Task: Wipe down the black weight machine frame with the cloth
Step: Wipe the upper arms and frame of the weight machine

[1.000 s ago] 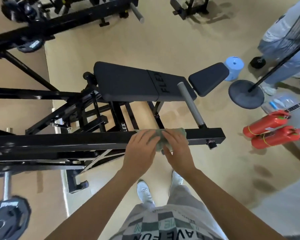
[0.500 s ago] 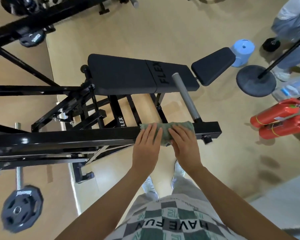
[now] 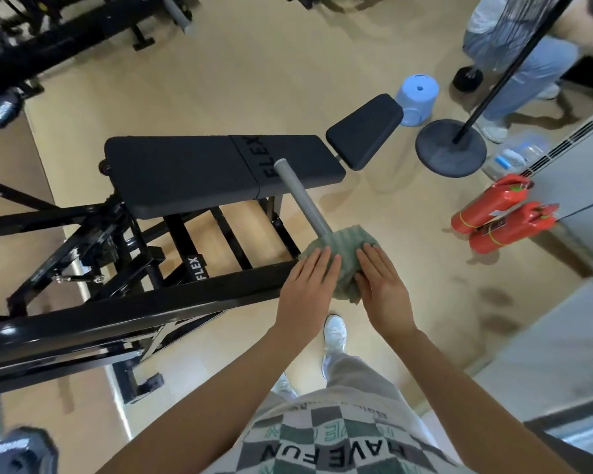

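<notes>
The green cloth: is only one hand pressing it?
No, the left hand and the right hand both lie flat on the green cloth at the frame end.

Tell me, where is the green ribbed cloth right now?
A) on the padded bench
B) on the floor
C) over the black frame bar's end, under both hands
C: the left hand and right hand press the green ribbed cloth onto the black metal frame bar.

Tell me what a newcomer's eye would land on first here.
At centre, the left hand and right hand press a green cloth flat onto the end of the black frame beam. Behind it lies the big black bench pad marked FLEX. Two red cylinders lie on the floor at right.
</notes>
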